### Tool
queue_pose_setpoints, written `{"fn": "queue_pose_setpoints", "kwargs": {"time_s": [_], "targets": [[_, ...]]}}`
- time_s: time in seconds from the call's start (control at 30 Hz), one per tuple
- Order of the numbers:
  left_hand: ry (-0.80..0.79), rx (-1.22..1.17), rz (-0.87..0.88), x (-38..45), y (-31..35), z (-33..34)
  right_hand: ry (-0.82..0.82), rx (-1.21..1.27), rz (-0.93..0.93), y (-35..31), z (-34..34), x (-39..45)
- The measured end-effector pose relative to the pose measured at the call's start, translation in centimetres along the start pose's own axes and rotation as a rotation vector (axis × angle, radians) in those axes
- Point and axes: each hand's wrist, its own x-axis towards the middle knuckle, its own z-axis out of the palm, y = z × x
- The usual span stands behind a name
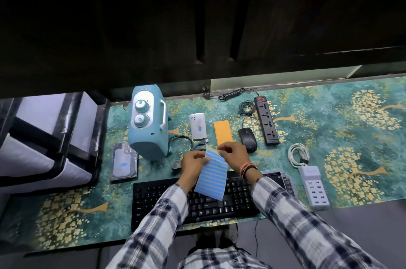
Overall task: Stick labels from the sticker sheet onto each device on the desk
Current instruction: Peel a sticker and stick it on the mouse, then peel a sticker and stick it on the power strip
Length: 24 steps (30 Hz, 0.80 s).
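Holding the sticker sheet [212,175] up over the black keyboard [193,200], a person in a checked shirt works at a worktop [351,136] covered with a green and gold patterned mat. The left hand [193,164] grips the sheet's left edge, its fingers curled round it; the right hand [234,154] pinches at the sheet's top right corner, seemingly lifting a label, though whether one is already free cannot be told.

Beyond the keyboard lie a white router [197,126] and, to its left, a hard drive [124,162], each already carrying a small blue label. The blue heater [149,123], the orange power bank [223,132], the mouse [248,139], the power strip [266,120] and, right of the keyboard, the white USB charging hub [314,187] show no label from this angle.

The likely risks: a label curling back and sticking to itself or to the fingers while it is peeled, or the thin sheet creasing in the left hand's grip; a label pressed on askew would be hard to lift again.

No brand or writing can be read; the keyboard's legends are too small.
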Motion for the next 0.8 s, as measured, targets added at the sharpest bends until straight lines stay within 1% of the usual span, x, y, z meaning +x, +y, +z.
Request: {"fn": "queue_pose_setpoints", "kwargs": {"time_s": [0.1,0.23,0.3,0.47,0.7,0.8], "targets": [[-0.102,-0.006,0.059,-0.3,0.4,-0.4,-0.039,-0.064,-0.062,-1.1,0.6,0.1],[-0.204,-0.004,0.131,-0.4,1.0,-0.6,-0.047,-0.103,-0.077,-1.4,0.8,0.5],[-0.238,-0.007,0.138,-0.3,1.0,-0.6,-0.045,-0.085,-0.076,-1.3,0.7,0.7],[-0.244,0.044,0.123,0.2,1.1,-0.8,-0.06,-0.067,-0.079,-0.9,0.2,0.9],[-0.24,0.073,0.101,0.2,1.3,-0.3,-0.124,-0.029,-0.04,0.3,-0.3,1.8],[-0.214,0.096,0.063,0.7,1.2,0.0,-0.09,0.043,0.011,0.8,-1.0,2.2]]}}
